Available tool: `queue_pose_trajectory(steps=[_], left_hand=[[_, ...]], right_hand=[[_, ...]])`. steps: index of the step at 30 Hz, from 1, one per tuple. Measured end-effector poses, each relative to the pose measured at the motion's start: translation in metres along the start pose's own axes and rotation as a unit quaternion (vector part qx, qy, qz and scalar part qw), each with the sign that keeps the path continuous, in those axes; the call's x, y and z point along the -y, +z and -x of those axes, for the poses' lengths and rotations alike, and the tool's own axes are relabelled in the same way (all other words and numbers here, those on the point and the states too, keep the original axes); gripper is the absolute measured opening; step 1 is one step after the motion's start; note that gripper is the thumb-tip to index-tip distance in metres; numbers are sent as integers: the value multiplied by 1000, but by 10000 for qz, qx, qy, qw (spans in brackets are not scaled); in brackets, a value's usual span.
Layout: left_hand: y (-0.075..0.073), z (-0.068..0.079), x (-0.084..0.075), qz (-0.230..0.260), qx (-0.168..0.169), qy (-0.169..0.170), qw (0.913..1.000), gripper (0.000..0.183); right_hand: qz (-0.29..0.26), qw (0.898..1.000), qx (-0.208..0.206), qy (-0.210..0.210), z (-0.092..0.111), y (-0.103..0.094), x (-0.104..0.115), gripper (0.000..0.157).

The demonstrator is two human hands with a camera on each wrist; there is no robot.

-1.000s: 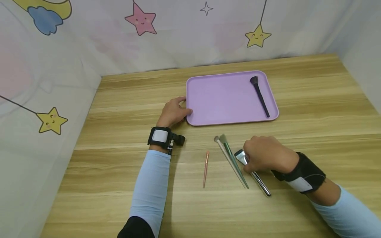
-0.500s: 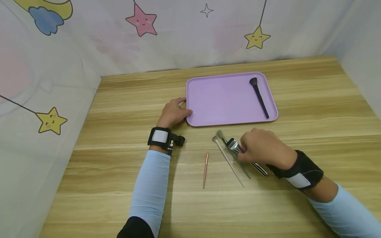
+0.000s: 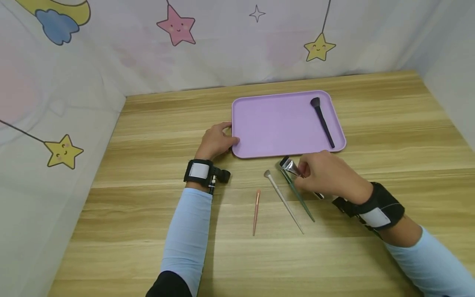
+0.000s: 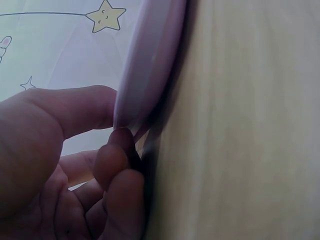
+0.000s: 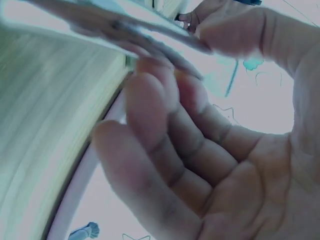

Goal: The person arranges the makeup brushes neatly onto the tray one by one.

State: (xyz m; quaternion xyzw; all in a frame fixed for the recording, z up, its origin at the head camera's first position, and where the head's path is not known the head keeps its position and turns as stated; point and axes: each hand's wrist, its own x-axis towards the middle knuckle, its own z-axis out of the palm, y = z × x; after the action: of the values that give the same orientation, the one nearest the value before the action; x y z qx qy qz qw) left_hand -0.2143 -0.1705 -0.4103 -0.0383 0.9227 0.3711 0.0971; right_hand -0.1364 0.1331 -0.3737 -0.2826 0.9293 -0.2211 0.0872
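Observation:
In the head view my left hand pinches the left edge of a purple tray, thumb on the rim. The left wrist view has the tray's edge between thumb and curled fingers. My right hand pinches a silver-handled makeup brush with a black tip, just in front of the tray. The right wrist view shows its shiny handle between thumb and fingertips. Beneath it lies a green makeup brush, its head partly hidden. A white-handled makeup brush lies to its left.
A small pink makeup brush lies on the wooden table, farther left. On the tray's right side rests a black makeup brush. A white curtain with printed stars stands behind the table.
My right hand has lifted the silver makeup brush and moved it up and left towards the tray. The green brush has shifted slightly, apart from the white one. My left hand stays put.

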Motion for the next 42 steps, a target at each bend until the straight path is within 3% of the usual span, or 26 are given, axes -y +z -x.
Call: queue_pose_trajectory(steps=[11,26,42], left_hand=[[0,2,1,-12,-9,1,10000,61],[0,0,-2,-1,9,-22,10000,61],[0,-1,-3,53,-13,-43,10000,60]], right_hand=[[-462,9960,-764,-3,-8,-5,-11,9],[-789,9901,-1054,485,-15,-14,-17,19],[-785,9863,-1349,541,-28,-19,-30,26]])
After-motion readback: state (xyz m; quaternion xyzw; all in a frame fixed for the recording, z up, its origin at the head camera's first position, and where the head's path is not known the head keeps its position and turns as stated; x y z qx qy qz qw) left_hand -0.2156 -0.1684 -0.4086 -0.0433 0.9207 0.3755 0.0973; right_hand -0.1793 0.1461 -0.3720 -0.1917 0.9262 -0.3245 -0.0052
